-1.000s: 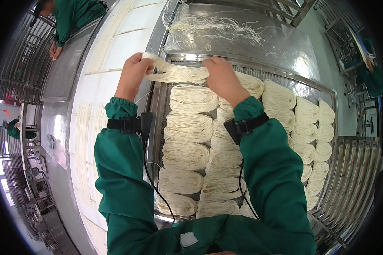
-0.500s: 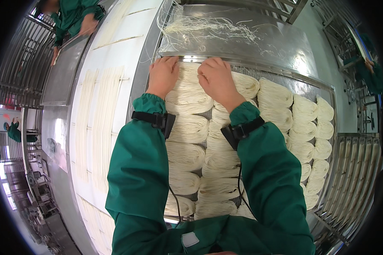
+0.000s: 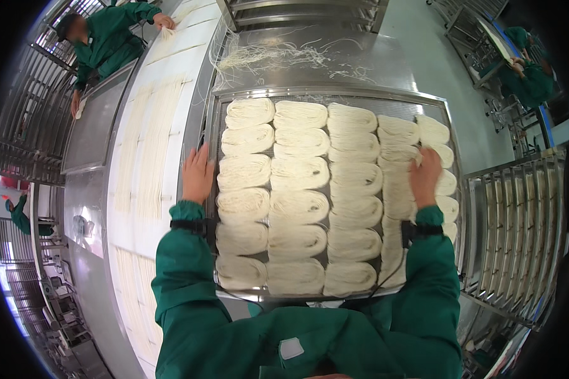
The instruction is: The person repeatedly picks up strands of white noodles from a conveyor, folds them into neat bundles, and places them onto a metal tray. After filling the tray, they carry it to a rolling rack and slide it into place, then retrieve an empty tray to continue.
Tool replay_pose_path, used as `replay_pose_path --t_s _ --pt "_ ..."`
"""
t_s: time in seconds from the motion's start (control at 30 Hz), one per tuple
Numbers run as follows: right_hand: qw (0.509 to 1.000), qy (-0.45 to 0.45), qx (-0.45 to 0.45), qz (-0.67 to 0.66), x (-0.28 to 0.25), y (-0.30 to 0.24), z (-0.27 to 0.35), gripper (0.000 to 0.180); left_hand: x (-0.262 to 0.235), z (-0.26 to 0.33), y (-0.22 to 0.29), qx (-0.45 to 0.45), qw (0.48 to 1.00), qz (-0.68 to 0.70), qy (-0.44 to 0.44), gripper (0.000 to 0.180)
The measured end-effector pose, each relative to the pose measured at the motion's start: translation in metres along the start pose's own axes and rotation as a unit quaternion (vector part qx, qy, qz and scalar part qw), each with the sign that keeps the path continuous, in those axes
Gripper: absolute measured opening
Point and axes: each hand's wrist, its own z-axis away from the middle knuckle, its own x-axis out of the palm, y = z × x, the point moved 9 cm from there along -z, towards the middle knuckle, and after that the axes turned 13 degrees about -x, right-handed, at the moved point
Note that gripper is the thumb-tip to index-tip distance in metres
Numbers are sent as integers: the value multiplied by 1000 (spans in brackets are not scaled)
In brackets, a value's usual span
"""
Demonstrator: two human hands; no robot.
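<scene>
Folded bundles of pale noodles [image 3: 298, 172] lie in rows on a mesh tray [image 3: 335, 91] with a metal rim, in front of me. My left hand [image 3: 198, 175] is at the tray's left edge, fingers stretched forward, with nothing in it. On the right side, my right hand [image 3: 427, 175] is over the bundles of the two rightmost columns. Its fingers are slightly bent and apart, touching or just above the noodles, and I see nothing gripped.
Loose noodle strands [image 3: 265, 57] are scattered on the steel table [image 3: 385, 60] beyond the tray. Left of it runs a white belt [image 3: 139, 66] with long noodles, where a co-worker's hand [image 3: 164, 23] reaches in. Racks stand at the far side [image 3: 303, 18] and right [image 3: 518, 227].
Both hands have left the tray's far rim and come back toward me, spreading to its left and right sides. The tray appears nearer. The co-worker's arm now reaches over the belt.
</scene>
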Motion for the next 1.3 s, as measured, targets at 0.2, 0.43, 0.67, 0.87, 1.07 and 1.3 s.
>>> replay_pose_path --t_s 0.2,0.43,0.67,0.87,1.07,1.3 --pt "975 -127 184 -17 -98 134 178 41 -47 178 -18 -101 993 -56 -28 55" --pt "959 -128 249 -45 -113 186 257 50 -80 403 -18 -232 951 -171 -111 54" --pt "939 -149 293 -105 -96 197 263 59 -76 447 7 -260 965 -17 -30 39" --pt "933 -188 276 -138 -80 206 257 60 6 425 -55 -518 719 442 -141 54" --pt "962 -200 149 -108 -77 200 252 44 50 393 42 -373 349 833 -213 42" --pt "889 -146 417 -124 -111 179 302 59 14 331 43 -451 446 762 -130 48"
